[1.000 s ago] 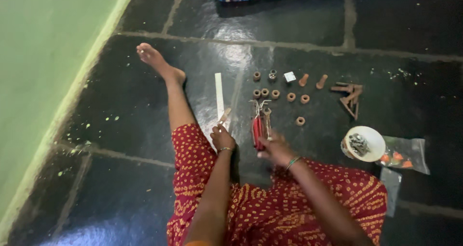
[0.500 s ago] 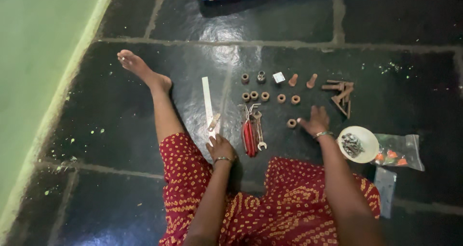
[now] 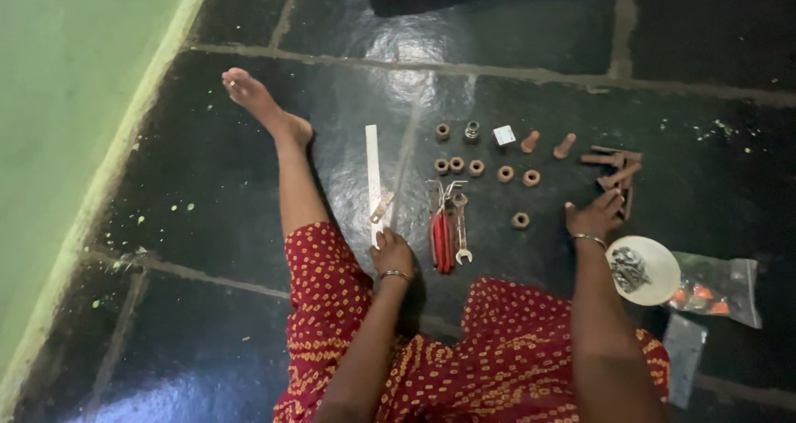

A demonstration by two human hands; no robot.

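A person is sitting on a dark tiled floor in red patterned trousers, one bare foot stretching out toward a green wall. The left hand is resting on the floor at the near end of a white ruler, its fingers curling loosely and touching the ruler's tip; whether they are actually gripping it I cannot tell. A small key-like piece is lying against the ruler just ahead of that hand. The right hand is reaching forward with its fingers spreading open, the tips touching the near edge of a pile of brown sticks and holding nothing. Between the two hands, red pliers and a spanner are lying side by side. Beyond them, brown rings are sitting in loose rows, with one lone ring near the right hand. A small white block and two brown pegs are lying in the far row. Just right of the right wrist, a white bowl is holding metal bits, and a clear bag with orange pieces is lying beside it.
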